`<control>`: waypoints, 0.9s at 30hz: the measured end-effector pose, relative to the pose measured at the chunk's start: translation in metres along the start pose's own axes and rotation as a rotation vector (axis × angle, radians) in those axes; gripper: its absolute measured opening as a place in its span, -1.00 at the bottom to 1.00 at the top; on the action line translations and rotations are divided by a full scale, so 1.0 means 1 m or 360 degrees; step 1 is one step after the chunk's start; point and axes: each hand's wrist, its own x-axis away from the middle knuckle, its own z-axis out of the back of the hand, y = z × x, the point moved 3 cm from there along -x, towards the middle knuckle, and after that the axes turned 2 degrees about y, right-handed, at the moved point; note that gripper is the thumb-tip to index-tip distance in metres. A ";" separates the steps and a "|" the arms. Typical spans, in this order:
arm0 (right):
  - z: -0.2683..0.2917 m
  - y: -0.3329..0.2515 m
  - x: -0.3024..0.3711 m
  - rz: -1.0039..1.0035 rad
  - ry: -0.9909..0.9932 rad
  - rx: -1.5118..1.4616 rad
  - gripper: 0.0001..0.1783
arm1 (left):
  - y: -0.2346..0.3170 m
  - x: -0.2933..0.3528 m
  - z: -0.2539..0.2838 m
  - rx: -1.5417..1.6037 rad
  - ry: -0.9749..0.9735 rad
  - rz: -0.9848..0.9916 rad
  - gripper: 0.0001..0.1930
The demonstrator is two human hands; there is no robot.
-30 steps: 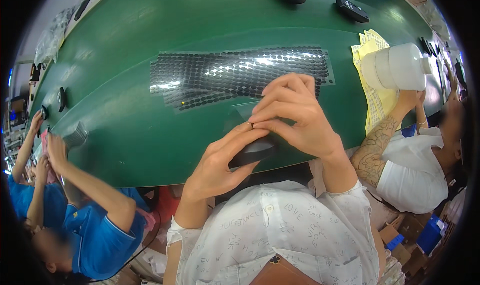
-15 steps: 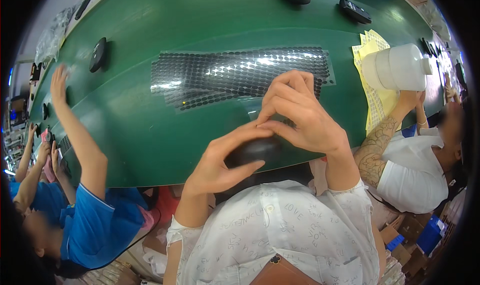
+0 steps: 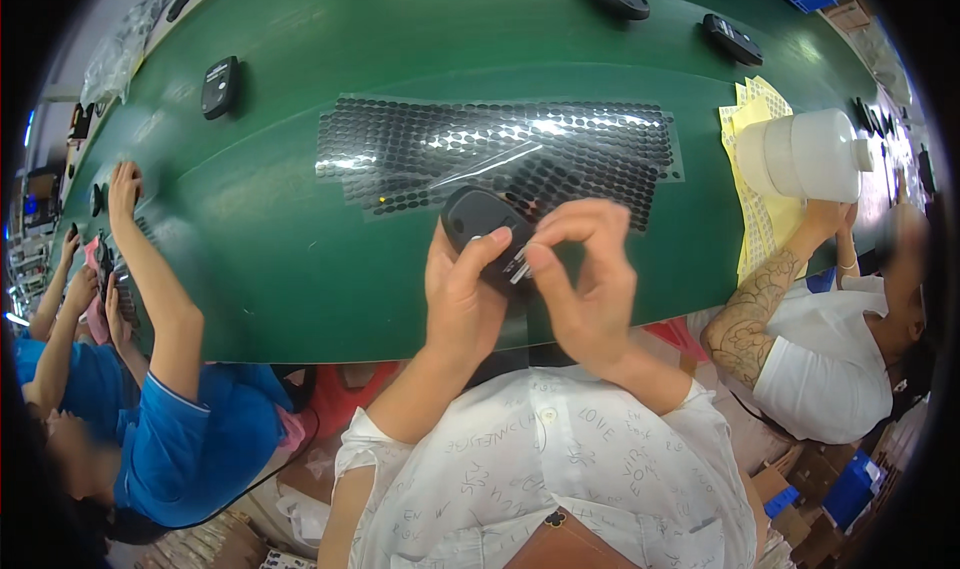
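Black plastic, a mouse, sits cupped in the left hand, fingers wrapped under it and thumb on top, apparently to keep it steady above the green belt. The right hand pinches something small at the mouse's near end; what it is I cannot tell. The dot sheets lie just beyond, within reach.
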 end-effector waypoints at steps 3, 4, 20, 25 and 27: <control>-0.014 0.006 0.003 -0.0097 0.0073 -0.0197 -0.89 | -0.005 0.004 -0.010 0.0116 0.0116 -0.0069 -0.54; -0.015 0.009 0.003 -0.0157 0.0154 -0.0288 -0.89 | -0.006 0.006 -0.014 0.0209 0.0142 -0.0066 -0.56; -0.006 0.009 -0.018 -0.0380 -0.0316 0.0124 -0.88 | 0.003 0.000 0.008 -0.1113 -0.0010 -0.0522 -0.58; -0.008 0.008 -0.016 -0.0396 -0.0300 0.0114 -0.87 | 0.001 0.002 0.005 -0.1195 0.0009 -0.0664 -0.59; -0.008 0.009 -0.016 -0.0394 -0.0304 0.0118 -0.86 | -0.002 0.001 0.008 -0.1222 0.0014 -0.0670 -0.59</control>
